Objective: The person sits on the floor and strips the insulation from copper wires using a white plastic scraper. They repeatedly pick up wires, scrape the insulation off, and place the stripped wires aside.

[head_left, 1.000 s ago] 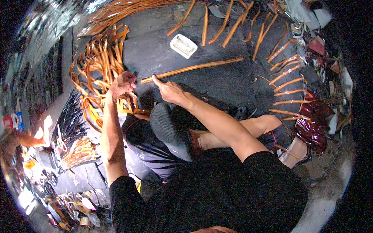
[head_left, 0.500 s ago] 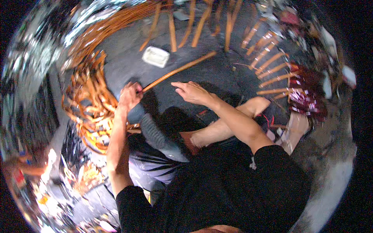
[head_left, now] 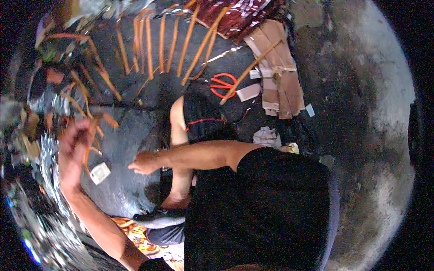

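Observation:
My left hand is raised at the left, smeared by motion, so its fingers are unclear. A thin brown stick runs beside its palm; I cannot tell whether the hand grips it. Several other short brown sticks lie just beyond that hand. My right hand hovers in front of my shin, fingers curled in, with nothing seen in it. Between the two hands lies a small white rectangular dish on the dark ground.
More brown sticks lie side by side at the far side. Orange-handled scissors rest near a single stick and flattened cardboard. A dark red shiny sheet is at the top. Crumpled paper sits near my right arm.
My view has turned to the right, so the sticks and dish appear further left. Half a second ago my left hand held a long brown stick; my right hand's outstretched fingers have curled in.

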Demonstrator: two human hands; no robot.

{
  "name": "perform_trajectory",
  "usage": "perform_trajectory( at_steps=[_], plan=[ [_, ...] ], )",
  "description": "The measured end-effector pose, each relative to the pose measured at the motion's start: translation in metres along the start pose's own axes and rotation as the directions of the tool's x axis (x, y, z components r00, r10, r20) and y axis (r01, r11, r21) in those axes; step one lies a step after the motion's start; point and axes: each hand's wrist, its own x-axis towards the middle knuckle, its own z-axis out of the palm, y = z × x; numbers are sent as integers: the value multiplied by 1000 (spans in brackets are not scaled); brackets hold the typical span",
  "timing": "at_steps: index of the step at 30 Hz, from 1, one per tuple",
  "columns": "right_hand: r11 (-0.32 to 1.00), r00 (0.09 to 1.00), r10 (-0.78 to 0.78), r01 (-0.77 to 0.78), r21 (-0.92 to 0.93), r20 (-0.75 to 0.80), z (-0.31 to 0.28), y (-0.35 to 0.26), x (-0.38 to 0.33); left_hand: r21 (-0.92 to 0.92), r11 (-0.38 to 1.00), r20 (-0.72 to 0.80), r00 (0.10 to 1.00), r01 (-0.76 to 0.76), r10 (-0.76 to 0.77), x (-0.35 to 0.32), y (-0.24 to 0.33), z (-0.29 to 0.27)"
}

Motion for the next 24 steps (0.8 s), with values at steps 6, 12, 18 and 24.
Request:
perform_trajectory(
  at_steps=[6, 12, 18, 24],
  plan=[
    [994, 992, 85, -77, 84, -98, -9, 9, -10, -194, 871, 32, 885, -450, 464, 197, 156, 131],
    [982, 990, -5, 32, 185, -141, 11, -6, 12, -160, 803, -20, 815, -574, 579, 236, 201, 211],
    [969, 991, 13, 20, 247, -132, -16, -4, -22, 83, 936, 378, 880, -342, 288, 285, 44, 362],
    [966, 994, 34, -7, 258, -100, -27, -9, -48, 304, 915, 454, 885, -265, 106, 263, -37, 406]
  ],
)
